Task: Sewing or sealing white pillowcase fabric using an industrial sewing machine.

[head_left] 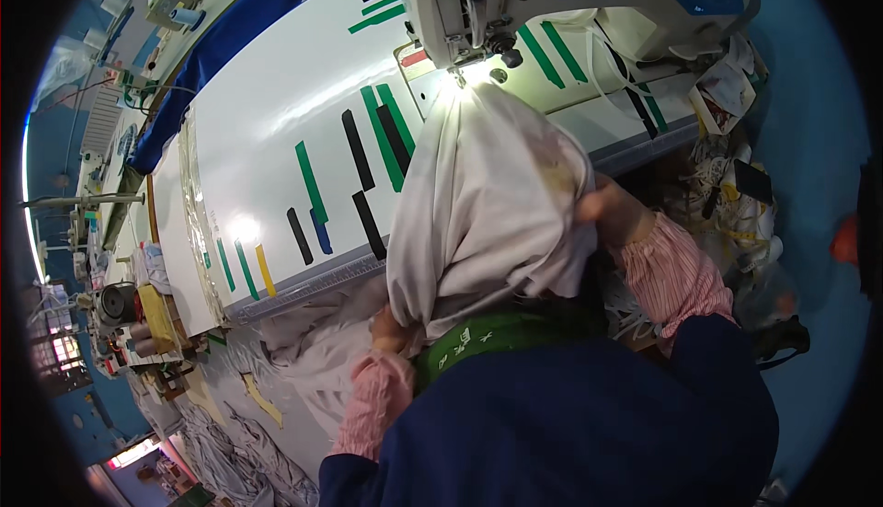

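A pale, greyish-white fabric (487, 203) hangs in folds from the lit needle area of the sewing machine (451, 19) toward my body. At its right side, my right hand (614, 213) closes on the fabric edge; the fingers are partly blurred and tucked behind the folds. Lower down, by the table's front edge, my left hand (390, 330) grips the fabric's left edge, with its fingertips partly hidden in the cloth. The fabric's upper end narrows under the machine head.
Green, black, blue and yellow tape strips mark the white sewing table (248, 130), which has a ruler (303, 279) along its front edge. More pale cloth (322, 360) hangs below at the left. A small box (722, 93) and tangled scraps (727, 185) lie at the right.
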A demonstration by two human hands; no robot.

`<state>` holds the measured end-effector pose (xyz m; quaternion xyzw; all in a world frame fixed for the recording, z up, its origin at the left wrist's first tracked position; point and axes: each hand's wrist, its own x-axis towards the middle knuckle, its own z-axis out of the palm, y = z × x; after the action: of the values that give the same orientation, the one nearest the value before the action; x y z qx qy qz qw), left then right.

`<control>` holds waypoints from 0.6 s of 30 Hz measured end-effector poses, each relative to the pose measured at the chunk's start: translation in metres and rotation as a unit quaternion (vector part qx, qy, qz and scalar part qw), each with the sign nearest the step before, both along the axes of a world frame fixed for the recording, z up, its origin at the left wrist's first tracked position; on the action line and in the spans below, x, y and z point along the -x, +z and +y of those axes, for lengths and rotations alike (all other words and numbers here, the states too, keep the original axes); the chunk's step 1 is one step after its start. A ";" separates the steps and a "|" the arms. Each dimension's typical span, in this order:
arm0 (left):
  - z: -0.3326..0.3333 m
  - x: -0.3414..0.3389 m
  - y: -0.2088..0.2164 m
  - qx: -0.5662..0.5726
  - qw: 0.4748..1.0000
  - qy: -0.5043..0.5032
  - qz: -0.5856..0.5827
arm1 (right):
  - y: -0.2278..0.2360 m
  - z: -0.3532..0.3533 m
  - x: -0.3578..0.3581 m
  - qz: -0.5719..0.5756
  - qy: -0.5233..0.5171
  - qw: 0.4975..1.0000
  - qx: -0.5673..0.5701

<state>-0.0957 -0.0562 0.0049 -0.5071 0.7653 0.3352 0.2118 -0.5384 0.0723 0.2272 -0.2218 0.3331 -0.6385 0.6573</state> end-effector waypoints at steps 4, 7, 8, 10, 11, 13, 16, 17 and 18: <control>-0.021 -0.036 0.064 -0.008 0.989 -0.138 -0.061 | -0.007 0.021 0.002 -0.080 -0.013 0.992 -0.098; -0.115 -0.067 0.229 0.078 0.940 -0.221 -0.248 | -0.020 0.020 -0.009 0.023 0.055 0.996 -0.066; -0.152 -0.059 0.282 0.123 0.921 -0.214 -0.302 | -0.022 0.013 -0.017 0.055 0.044 0.997 0.035; -0.218 -0.011 0.364 0.211 0.904 -0.195 -0.317 | -0.021 -0.014 -0.038 0.082 0.058 0.987 0.124; -0.241 0.026 0.390 0.262 0.905 -0.195 -0.274 | -0.017 -0.030 -0.046 0.065 0.089 0.983 0.145; -0.265 0.117 0.413 0.340 0.905 -0.229 -0.115 | -0.004 -0.063 -0.072 0.014 0.066 0.983 0.170; -0.257 0.249 0.394 0.350 0.874 -0.336 0.024 | 0.017 -0.096 -0.108 0.052 0.051 0.991 0.113; -0.250 0.285 0.381 0.337 0.870 -0.359 0.015 | 0.022 -0.100 -0.115 0.057 0.025 0.994 0.092; -0.242 0.314 0.372 0.328 0.870 -0.368 -0.008 | 0.022 -0.104 -0.114 0.080 -0.015 0.991 0.110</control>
<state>-0.4101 -0.2985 0.3765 -0.2315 0.9606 -0.0415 0.1480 -0.4248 -0.0316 0.2495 -0.3386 0.3157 -0.6611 0.5905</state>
